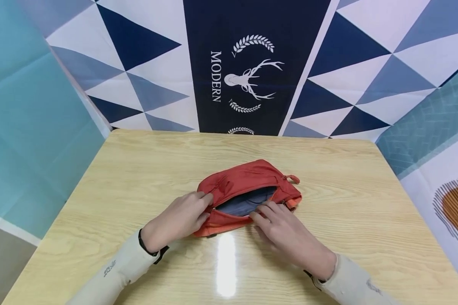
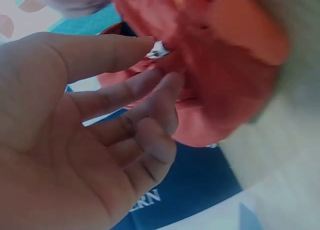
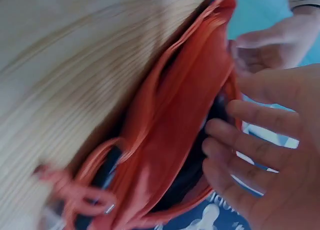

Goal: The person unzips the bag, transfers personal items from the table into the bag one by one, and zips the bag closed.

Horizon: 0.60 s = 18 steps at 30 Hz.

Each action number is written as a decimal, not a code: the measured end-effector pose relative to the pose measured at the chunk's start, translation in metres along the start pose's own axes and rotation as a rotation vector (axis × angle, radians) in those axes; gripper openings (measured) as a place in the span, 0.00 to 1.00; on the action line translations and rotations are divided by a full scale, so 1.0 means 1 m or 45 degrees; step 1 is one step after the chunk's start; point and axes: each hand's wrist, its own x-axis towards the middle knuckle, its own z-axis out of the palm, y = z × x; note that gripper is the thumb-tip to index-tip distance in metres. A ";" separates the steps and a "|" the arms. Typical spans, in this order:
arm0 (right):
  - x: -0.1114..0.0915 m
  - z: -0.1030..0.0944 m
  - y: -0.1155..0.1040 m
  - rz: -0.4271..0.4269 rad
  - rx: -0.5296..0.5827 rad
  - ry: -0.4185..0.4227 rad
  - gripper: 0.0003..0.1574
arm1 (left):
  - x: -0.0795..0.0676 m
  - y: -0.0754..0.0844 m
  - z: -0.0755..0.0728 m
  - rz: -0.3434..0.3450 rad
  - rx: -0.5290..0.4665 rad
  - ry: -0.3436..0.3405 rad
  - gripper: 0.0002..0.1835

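Note:
A red fabric pouch [image 1: 248, 178] with orange trim lies on the table, its long zippered opening gaping and a grey-blue lining [image 1: 241, 205] showing inside. At the pouch's left end my left hand [image 1: 183, 216] grips the fabric beside the opening. In the left wrist view, its thumb tip lies against a metal zipper slider [image 2: 158, 50], with bent fingers on the cloth. My right hand [image 1: 282, 226] holds the front lip of the opening, fingertips hooked over it. The right wrist view shows those fingers [image 3: 250, 140] bent across the dark opening. The pouch partly hides the left fingertips.
The pouch rests on a light wooden table [image 1: 145, 169] with a bright reflection in front of it. A red cord loop [image 1: 291, 178] sticks out at the pouch's right end. A patterned cloth [image 1: 236, 25] with a deer head hangs behind the table's far edge.

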 end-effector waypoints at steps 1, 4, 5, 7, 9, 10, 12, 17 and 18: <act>0.004 0.000 -0.002 -0.027 0.016 0.017 0.17 | -0.001 -0.001 0.001 -0.005 -0.010 0.012 0.09; 0.019 0.002 -0.013 -0.109 0.049 0.056 0.18 | -0.002 -0.005 0.006 -0.009 -0.018 0.041 0.10; 0.024 0.004 -0.018 -0.129 0.049 0.070 0.18 | -0.002 -0.006 0.007 -0.008 -0.019 0.048 0.09; 0.036 0.010 -0.027 -0.146 0.035 0.095 0.18 | -0.003 -0.008 0.008 -0.009 -0.022 0.050 0.08; 0.050 0.018 -0.036 -0.117 0.019 0.113 0.12 | -0.006 -0.011 0.009 -0.012 -0.022 0.043 0.08; 0.057 0.022 -0.041 -0.093 -0.001 0.110 0.09 | -0.007 -0.012 0.009 -0.015 -0.023 0.041 0.09; 0.070 0.028 -0.049 -0.012 -0.054 0.073 0.06 | -0.010 -0.015 0.010 -0.009 -0.027 0.041 0.09; 0.092 0.041 -0.065 0.177 -0.273 -0.032 0.08 | -0.012 -0.017 0.008 0.006 -0.042 0.018 0.09; 0.094 0.044 -0.066 0.201 -0.313 -0.032 0.09 | -0.012 -0.016 0.008 0.003 -0.049 0.003 0.09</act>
